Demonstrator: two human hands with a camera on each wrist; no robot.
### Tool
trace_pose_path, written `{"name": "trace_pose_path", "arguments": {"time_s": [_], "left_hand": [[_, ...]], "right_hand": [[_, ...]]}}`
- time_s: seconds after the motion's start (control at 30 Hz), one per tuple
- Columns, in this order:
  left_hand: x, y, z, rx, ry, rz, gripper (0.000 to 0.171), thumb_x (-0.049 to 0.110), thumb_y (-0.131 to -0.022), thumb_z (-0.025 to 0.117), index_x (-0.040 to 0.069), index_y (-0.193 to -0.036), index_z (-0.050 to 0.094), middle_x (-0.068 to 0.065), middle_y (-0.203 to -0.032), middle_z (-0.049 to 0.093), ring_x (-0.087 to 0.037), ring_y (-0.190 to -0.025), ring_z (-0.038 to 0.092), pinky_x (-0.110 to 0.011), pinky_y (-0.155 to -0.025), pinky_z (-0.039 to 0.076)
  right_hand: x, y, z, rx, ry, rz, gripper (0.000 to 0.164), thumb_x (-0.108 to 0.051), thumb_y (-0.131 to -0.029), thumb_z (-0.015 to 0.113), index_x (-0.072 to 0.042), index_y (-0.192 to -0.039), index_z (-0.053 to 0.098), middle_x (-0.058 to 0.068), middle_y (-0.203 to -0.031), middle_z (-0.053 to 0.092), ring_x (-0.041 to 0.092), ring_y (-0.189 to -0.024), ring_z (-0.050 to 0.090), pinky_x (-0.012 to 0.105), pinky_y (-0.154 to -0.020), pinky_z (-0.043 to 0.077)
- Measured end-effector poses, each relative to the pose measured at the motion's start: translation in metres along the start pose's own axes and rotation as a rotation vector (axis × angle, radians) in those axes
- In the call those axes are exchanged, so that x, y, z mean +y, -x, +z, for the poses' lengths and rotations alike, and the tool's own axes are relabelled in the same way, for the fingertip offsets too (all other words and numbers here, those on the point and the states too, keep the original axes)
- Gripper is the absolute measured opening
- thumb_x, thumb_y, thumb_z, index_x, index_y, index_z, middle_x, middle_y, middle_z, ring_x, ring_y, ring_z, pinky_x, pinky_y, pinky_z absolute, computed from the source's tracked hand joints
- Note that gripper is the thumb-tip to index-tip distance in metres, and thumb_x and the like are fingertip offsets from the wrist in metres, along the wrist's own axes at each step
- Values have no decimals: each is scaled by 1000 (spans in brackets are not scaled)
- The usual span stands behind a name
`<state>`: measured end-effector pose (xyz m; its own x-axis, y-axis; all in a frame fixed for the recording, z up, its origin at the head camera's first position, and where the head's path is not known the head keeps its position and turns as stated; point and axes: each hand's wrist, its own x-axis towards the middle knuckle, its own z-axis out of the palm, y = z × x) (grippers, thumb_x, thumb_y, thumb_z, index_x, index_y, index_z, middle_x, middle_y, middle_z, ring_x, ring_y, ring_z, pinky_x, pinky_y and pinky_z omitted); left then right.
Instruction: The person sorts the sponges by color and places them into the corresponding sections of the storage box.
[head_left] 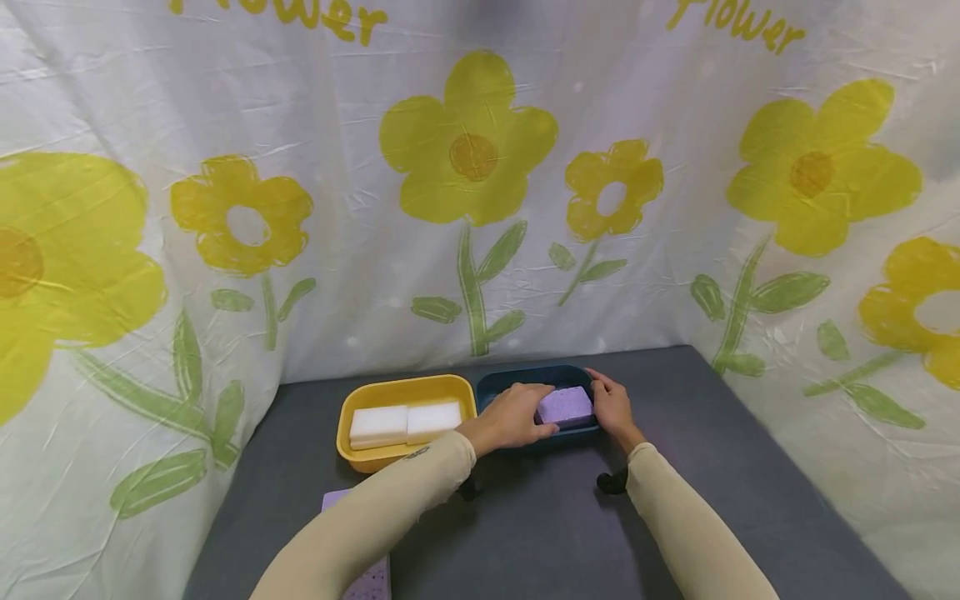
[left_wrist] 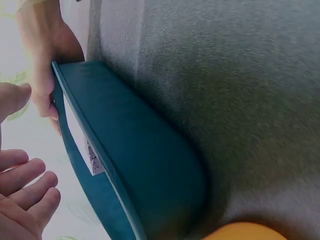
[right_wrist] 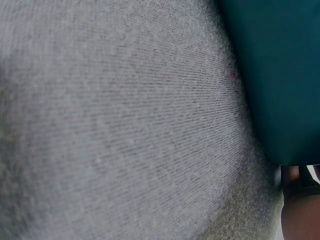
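Note:
A dark blue plastic tray (head_left: 487, 385) stands at the back of the table with a purple sponge (head_left: 566, 406) in its right part. My left hand (head_left: 514, 417) is over the tray's front side, just left of the sponge. In the left wrist view the left hand (left_wrist: 25, 185) has its thumb and fingers apart, with nothing between them. My right hand (head_left: 611, 407) grips the tray's right end. The left wrist view shows the right hand (left_wrist: 47, 60) at the tray's rim; in the right wrist view only a part of it (right_wrist: 301, 217) shows.
Left of the blue tray stands a yellow tray (head_left: 352, 458) holding white sponges (head_left: 378, 427). Another purple piece (head_left: 369, 582) lies at the front left, partly hidden by my left sleeve. A flower-printed curtain (head_left: 337, 317) hangs behind the grey table (head_left: 525, 533).

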<state>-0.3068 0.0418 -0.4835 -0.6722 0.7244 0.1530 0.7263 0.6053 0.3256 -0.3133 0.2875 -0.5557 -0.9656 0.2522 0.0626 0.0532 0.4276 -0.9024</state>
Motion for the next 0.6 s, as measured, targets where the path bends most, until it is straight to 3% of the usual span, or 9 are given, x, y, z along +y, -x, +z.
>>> {"name": "trace_pose_path", "arguments": {"time_s": [0.4, 0.6], "left_hand": [[-11, 36, -13, -65, -94, 42, 71, 40, -99, 81, 4, -156, 58, -12, -156, 64, -30, -140, 65, -45, -119, 51], [-14, 52, -21, -131, -114, 74, 73, 43, -100, 80, 6, -158, 56, -11, -160, 61, -28, -144, 63, -45, -122, 48]], "right_hand": [[0, -1, 0, -11, -15, 9, 48, -23, -119, 36, -12, -161, 56, 4, -83, 46, 16, -69, 44, 30, -65, 39], [3, -2, 1, -5, -12, 7, 48, -24, -118, 36, -12, -159, 57, 7, -90, 47, 18, -72, 45, 30, -68, 39]]}}
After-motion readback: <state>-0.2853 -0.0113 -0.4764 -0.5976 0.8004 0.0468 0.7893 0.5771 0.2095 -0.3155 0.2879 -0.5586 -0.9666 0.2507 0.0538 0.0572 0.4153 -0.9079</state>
